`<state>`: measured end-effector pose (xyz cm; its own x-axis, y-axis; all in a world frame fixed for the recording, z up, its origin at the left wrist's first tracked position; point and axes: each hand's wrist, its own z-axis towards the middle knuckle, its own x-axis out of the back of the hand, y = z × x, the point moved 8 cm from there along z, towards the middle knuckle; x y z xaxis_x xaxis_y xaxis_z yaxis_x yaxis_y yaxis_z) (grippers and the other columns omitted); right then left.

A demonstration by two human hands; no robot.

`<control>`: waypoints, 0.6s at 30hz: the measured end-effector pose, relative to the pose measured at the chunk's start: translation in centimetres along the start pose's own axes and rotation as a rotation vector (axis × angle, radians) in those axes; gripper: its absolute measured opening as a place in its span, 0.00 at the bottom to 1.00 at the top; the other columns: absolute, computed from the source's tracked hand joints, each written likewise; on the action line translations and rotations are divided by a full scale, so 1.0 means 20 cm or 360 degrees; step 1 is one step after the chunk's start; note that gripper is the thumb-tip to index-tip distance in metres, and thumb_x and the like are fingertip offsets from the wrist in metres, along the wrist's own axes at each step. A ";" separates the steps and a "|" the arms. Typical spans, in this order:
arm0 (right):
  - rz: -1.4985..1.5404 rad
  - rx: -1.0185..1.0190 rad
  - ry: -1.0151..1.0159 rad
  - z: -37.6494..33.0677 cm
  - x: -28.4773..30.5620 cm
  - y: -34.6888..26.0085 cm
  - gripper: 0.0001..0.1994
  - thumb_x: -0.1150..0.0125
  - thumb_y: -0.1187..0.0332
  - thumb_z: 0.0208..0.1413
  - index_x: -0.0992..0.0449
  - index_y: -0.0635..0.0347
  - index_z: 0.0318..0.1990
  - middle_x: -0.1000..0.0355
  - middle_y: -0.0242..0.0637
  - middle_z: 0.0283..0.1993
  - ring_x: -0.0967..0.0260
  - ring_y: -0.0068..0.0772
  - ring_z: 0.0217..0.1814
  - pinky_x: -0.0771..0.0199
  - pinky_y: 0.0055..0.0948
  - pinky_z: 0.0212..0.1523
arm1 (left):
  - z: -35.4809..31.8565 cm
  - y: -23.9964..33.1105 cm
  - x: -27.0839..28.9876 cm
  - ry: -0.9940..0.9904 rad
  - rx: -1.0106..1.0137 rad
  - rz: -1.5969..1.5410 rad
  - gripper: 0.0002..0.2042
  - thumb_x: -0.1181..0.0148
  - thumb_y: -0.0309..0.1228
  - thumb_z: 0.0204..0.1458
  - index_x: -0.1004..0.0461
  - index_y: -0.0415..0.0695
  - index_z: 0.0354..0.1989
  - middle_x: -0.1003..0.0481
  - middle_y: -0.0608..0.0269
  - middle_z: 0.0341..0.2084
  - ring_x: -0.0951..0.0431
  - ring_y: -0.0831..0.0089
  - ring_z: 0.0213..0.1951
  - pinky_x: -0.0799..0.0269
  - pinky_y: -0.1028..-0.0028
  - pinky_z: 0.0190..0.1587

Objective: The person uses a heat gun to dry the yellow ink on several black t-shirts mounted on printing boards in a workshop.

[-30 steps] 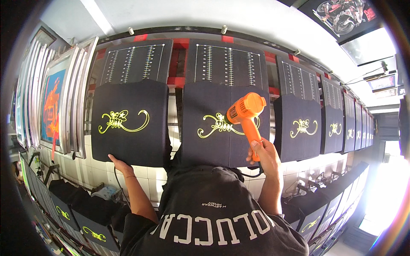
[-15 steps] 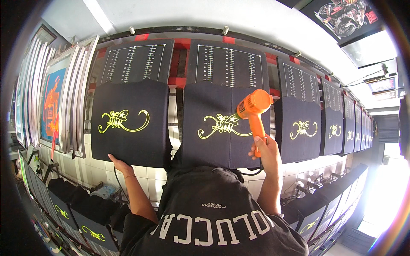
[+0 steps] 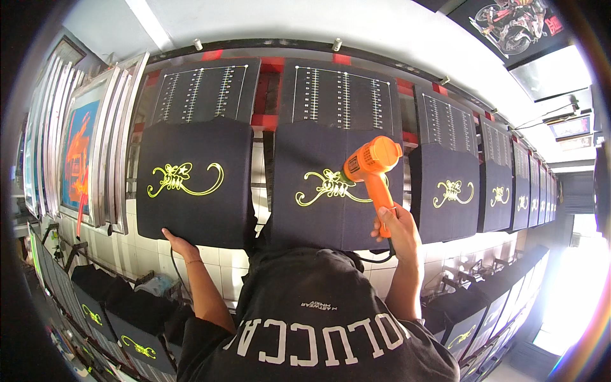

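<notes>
orange heat gun (image 3: 372, 167), black shirt (image 3: 331, 191), yellow print (image 3: 328, 188)

Bright, sharp, right-edge glare, fisheye-bent edges

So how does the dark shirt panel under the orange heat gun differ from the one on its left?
The middle panel has the orange heat gun held over its yellow print by the right hand; the left panel has nothing over its print. The left hand touches the left panel's lower edge, while the middle panel's lower edge is partly hidden by the person's shirt. Both are dark, lie flat and bear the same yellow swirl design.
</notes>
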<state>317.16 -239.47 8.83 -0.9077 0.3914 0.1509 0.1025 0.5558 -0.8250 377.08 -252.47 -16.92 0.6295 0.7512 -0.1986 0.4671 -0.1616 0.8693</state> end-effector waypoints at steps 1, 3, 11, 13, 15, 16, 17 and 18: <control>-0.0036 0.0017 0.0020 -0.01 0.00 0.01 0.16 0.44 0.58 0.65 0.28 0.65 0.46 0.30 0.31 0.26 0.29 0.23 0.24 0.30 0.22 0.24 | 0.00 0.00 -0.01 -0.0003 -0.0009 0.0004 0.37 0.53 0.56 0.64 0.37 0.31 0.65 0.32 0.50 0.62 0.28 0.58 0.59 0.34 0.65 0.63; -0.0108 0.0051 0.0062 -0.02 0.00 0.05 0.16 0.44 0.58 0.65 0.27 0.65 0.45 0.30 0.31 0.26 0.29 0.23 0.24 0.30 0.22 0.24 | 0.00 -0.01 -0.02 0.0004 -0.0012 0.0019 0.36 0.53 0.56 0.64 0.37 0.31 0.65 0.32 0.50 0.62 0.28 0.58 0.59 0.34 0.65 0.63; -0.0120 -0.0088 0.0074 -0.10 0.08 0.08 0.13 0.43 0.62 0.63 0.27 0.65 0.44 0.29 0.30 0.25 0.28 0.22 0.25 0.28 0.21 0.25 | -0.03 0.00 -0.01 0.0115 0.0026 0.0090 0.36 0.53 0.55 0.64 0.36 0.30 0.64 0.31 0.49 0.61 0.27 0.58 0.58 0.34 0.65 0.63; -0.0068 -0.0072 0.0060 -0.09 0.07 0.08 0.13 0.43 0.63 0.64 0.27 0.65 0.45 0.29 0.30 0.26 0.28 0.22 0.25 0.28 0.22 0.26 | -0.01 0.00 0.00 0.0123 0.0023 0.0126 0.36 0.52 0.55 0.64 0.36 0.29 0.64 0.30 0.49 0.60 0.27 0.58 0.57 0.33 0.66 0.62; -0.0015 -0.0056 0.0039 -0.07 0.04 0.09 0.12 0.43 0.63 0.65 0.28 0.65 0.45 0.29 0.30 0.26 0.28 0.23 0.25 0.28 0.22 0.26 | 0.00 -0.01 0.02 0.0117 0.0017 0.0128 0.37 0.52 0.55 0.64 0.35 0.28 0.63 0.29 0.49 0.59 0.26 0.58 0.56 0.32 0.66 0.61; -0.0053 0.0021 -0.0003 -0.05 -0.01 0.09 0.16 0.44 0.59 0.65 0.28 0.65 0.46 0.29 0.32 0.26 0.27 0.24 0.24 0.28 0.22 0.24 | 0.00 -0.01 0.01 0.0105 0.0011 0.0110 0.37 0.52 0.56 0.63 0.35 0.28 0.62 0.29 0.49 0.59 0.25 0.58 0.55 0.31 0.66 0.61; -0.0027 0.0018 -0.0040 -0.05 -0.03 0.08 0.15 0.44 0.59 0.66 0.28 0.65 0.45 0.29 0.32 0.26 0.28 0.24 0.24 0.28 0.22 0.25 | 0.00 0.00 0.01 0.0092 0.0005 0.0093 0.37 0.51 0.56 0.63 0.35 0.27 0.62 0.28 0.49 0.58 0.25 0.58 0.55 0.31 0.66 0.60; -0.0006 0.0001 -0.0078 -0.04 -0.03 0.06 0.15 0.45 0.60 0.66 0.28 0.65 0.45 0.29 0.32 0.27 0.27 0.24 0.25 0.28 0.22 0.25 | 0.01 0.00 0.01 0.0095 0.0009 0.0116 0.37 0.52 0.56 0.63 0.34 0.28 0.62 0.28 0.49 0.58 0.24 0.58 0.54 0.30 0.65 0.60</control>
<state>318.16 -238.43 8.28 -0.9270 0.3529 0.1271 0.0988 0.5567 -0.8248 377.22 -252.52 -17.11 0.6239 0.7741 -0.1075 0.4250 -0.2207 0.8779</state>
